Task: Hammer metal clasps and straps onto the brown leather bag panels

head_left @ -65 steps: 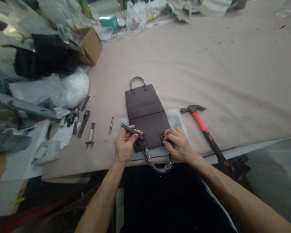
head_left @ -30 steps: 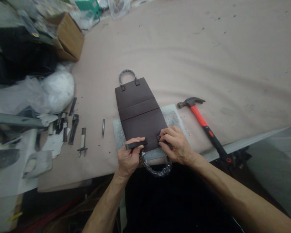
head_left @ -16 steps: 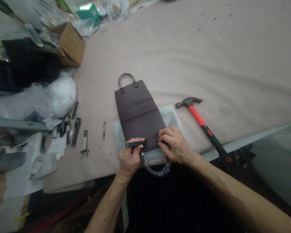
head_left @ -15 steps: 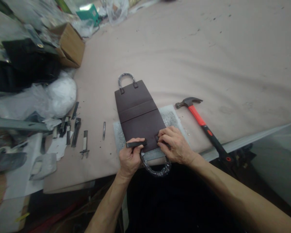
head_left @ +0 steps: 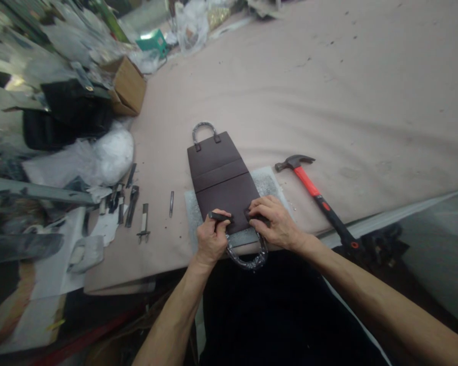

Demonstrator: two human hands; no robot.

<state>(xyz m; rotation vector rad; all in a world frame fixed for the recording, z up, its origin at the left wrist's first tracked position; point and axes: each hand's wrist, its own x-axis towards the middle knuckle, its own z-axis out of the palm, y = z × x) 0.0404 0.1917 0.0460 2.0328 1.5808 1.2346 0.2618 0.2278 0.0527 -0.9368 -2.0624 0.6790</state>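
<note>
A dark brown leather bag panel (head_left: 227,188) lies flat with a plastic-wrapped handle at each end. The near handle (head_left: 248,264) hangs over the table edge. My left hand (head_left: 212,238) is closed around a short dark bar-like tool (head_left: 218,216), its end at the panel near the left foot of that handle. My right hand (head_left: 273,223) pinches the handle's right tab (head_left: 248,212) at the panel's near corner; its fingertips partly hide the tab. A pale speckled slab (head_left: 269,183) lies beneath the near part of the panel.
A claw hammer (head_left: 316,198) with a red and black handle lies on the right, its end past the table edge. On the left are a thin metal rod (head_left: 171,204), a two-pronged punch (head_left: 144,223), other tools, plastic bags and a cardboard box (head_left: 130,86).
The view has shifted slightly, so the table's contents appear further right. My left hand's bar tool sits at a slightly different tilt. Both hands keep their places at the handle's feet.
</note>
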